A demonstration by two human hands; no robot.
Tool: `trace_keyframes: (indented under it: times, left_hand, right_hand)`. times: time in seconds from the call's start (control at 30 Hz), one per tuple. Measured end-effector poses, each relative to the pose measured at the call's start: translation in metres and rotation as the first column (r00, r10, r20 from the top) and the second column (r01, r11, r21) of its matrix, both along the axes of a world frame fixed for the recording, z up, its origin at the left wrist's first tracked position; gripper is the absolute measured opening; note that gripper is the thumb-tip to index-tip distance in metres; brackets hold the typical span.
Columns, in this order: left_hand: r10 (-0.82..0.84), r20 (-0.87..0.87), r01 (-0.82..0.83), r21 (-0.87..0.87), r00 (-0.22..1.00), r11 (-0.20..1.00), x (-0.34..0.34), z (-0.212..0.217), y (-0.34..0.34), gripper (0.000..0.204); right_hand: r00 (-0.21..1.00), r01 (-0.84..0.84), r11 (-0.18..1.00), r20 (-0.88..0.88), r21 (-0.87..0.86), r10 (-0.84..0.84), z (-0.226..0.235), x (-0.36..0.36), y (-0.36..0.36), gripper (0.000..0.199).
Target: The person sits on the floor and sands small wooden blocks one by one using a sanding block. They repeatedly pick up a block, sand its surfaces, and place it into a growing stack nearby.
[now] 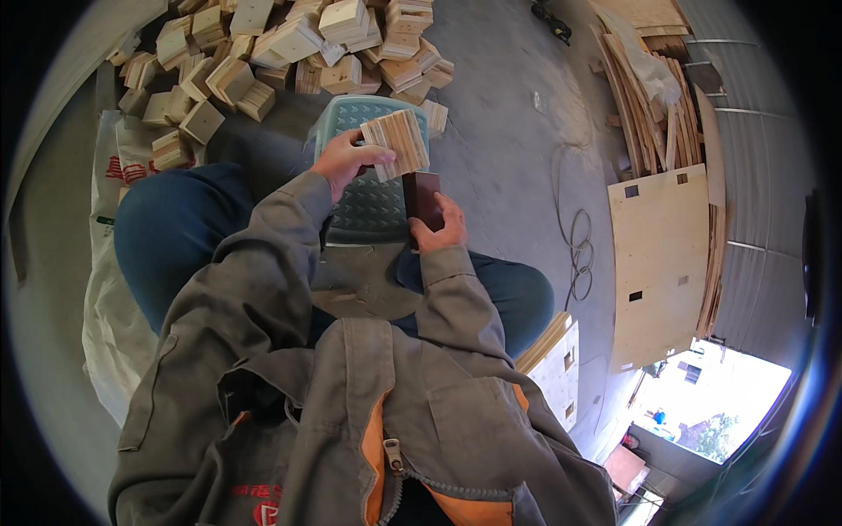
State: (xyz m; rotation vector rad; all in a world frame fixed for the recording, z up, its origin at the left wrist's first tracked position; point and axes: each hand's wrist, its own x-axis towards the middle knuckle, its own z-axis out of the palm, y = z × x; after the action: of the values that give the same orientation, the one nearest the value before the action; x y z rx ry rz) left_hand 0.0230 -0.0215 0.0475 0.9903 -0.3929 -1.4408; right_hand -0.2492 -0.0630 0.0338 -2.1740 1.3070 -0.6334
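Observation:
My left hand (345, 161) is closed on a plywood block (399, 145), thumb on the near side, its striped layered edges facing up. In my right hand (445, 226) is a dark brown rectangular block (423, 198), gripped along its right side. The brown block's upper end is right at the plywood block's lower right corner; whether they touch I cannot tell. Both are above a pale green plastic stool (360, 230) with a textured top, which stands between my knees.
A big heap of plywood blocks (289, 44) lies beyond the stool. To the left is a white woven sack (114, 289). On the right, a cable (579, 254) loops over the floor near leaning plywood sheets (658, 263) and wood strips (645, 110). More boards (554, 364) stand by my right knee.

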Motion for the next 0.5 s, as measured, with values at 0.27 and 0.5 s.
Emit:
trace_keyframes:
  times: [0.27, 0.5]
  left_hand:
    - [-0.024, -0.169, 0.025, 0.006, 0.985, 1.0, -0.003, 0.003, 0.006, 0.064]
    - [-0.062, -0.045, 0.061, -0.012, 0.997, 0.998, -0.006, 0.014, 0.01, 0.078]
  right_hand:
    - [0.989, -0.143, 0.975, 0.0, 0.173, 0.145, -0.012, 0.021, -0.005, 0.072]
    - [0.989, 0.137, 0.899, -0.007, 0.415, -0.148, 0.013, 0.024, -0.007, 0.067]
